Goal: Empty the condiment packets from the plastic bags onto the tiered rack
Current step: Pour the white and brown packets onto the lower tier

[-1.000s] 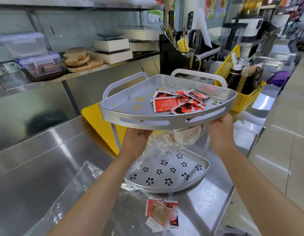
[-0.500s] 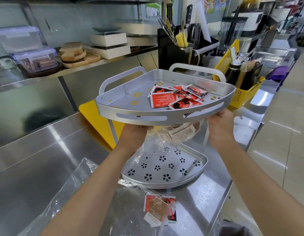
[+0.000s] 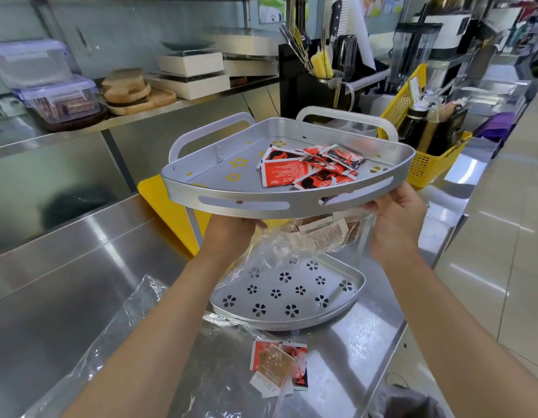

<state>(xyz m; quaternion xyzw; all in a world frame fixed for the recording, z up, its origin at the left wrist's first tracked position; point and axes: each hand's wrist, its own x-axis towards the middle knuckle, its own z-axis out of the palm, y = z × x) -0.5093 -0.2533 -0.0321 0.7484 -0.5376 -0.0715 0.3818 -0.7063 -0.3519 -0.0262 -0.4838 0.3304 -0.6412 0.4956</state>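
Observation:
A silver tiered corner rack stands on the steel counter. Its top tier holds a pile of red condiment packets. The bottom tier, with flower-shaped holes, has no packets on its visible part. Between the tiers, both hands hold a clear plastic bag with several brown packets inside. My left hand grips the bag's left side under the top tier. My right hand grips its right side by the tier's rim.
An empty clear bag lies on the counter at the left. Two or three loose packets lie in front of the rack. A yellow basket of bottles stands behind right, a yellow board behind left. The counter edge runs along the right.
The bag of brown packets has been raised and tilted under the top tier. My right hand has shifted up beside the tier's rim.

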